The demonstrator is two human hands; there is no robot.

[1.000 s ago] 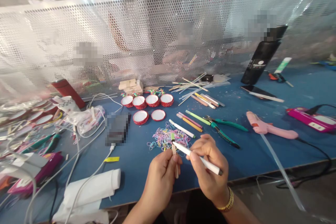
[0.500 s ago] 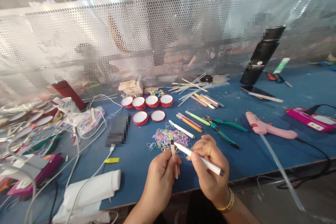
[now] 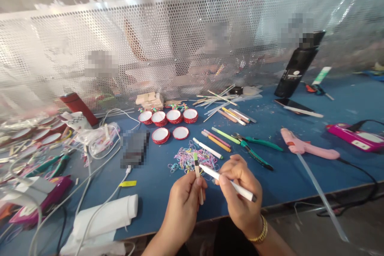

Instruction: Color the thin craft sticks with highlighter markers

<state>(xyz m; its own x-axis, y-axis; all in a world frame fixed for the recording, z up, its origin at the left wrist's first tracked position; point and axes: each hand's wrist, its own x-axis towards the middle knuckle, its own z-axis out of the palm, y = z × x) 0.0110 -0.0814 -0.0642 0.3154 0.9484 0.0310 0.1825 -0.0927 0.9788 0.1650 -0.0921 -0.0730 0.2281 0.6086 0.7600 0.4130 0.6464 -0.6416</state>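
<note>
My left hand [image 3: 183, 204] is closed on a thin flat stick [image 3: 197, 172] with a green end, held upright near the table's front edge. My right hand [image 3: 240, 192] grips a white marker pen [image 3: 228, 183], its tip touching the stick just under the green end. A pile of small coloured rubber bands [image 3: 189, 157] lies on the blue table [image 3: 156, 180] just beyond both hands.
Red round lids [image 3: 168, 122], coloured pens [image 3: 216, 140], green pliers [image 3: 255, 148], a pink glue gun [image 3: 306, 147], a black bottle [image 3: 297, 66], a white tube [image 3: 105, 216], cables and a perforated screen [image 3: 180, 40] surround the hands.
The hands, stick and pen have barely moved; the camera view has shifted very slightly.
</note>
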